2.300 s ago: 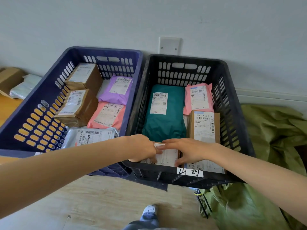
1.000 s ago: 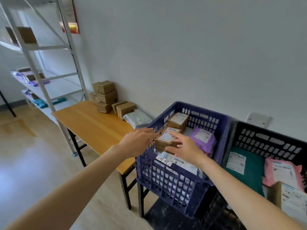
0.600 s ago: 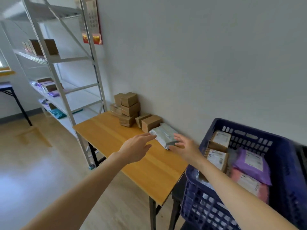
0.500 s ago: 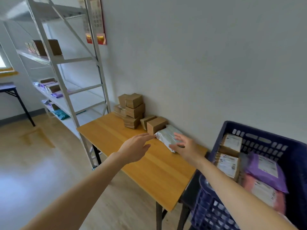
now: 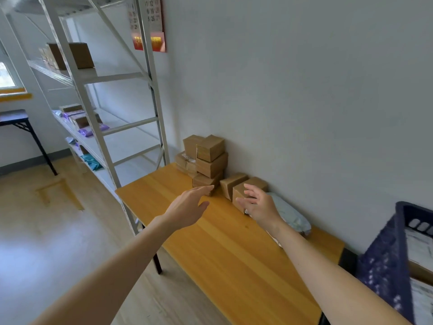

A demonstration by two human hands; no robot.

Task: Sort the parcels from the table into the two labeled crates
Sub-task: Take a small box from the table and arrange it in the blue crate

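While both bare arms reach out over the wooden surface [image 5: 222, 245], the head view shows neither hand holding anything. The left hand [image 5: 187, 208] hovers palm-down just in front of the stack of brown boxes [image 5: 209, 160], its fingers [image 5: 202, 189] straight and close together, the tips pointing at the lowest box of the stack; whether they touch it cannot be told. The right hand [image 5: 260, 206] is just right of the stack, fingers spread wide and slightly bent in front of the nearer small box [image 5: 237, 195]; contact with that box cannot be made out. A second small box [image 5: 233, 182] lies between it and the stack, the two side by side, each with its long axis running from the wall out toward the surface's front edge. Right of the stack and past both small boxes, a grey mailer bag [image 5: 289, 214] lies flat against the wall, its long axis running along the wall; the right wrist covers part of it. Far right of the stack, a blue crate [image 5: 384, 259] shows only its slotted wall. Left of the stack stands a white metal shelf rack [image 5: 154, 97] holding boxes and bags, with a calendar [image 5: 150, 24] on the wall behind it.
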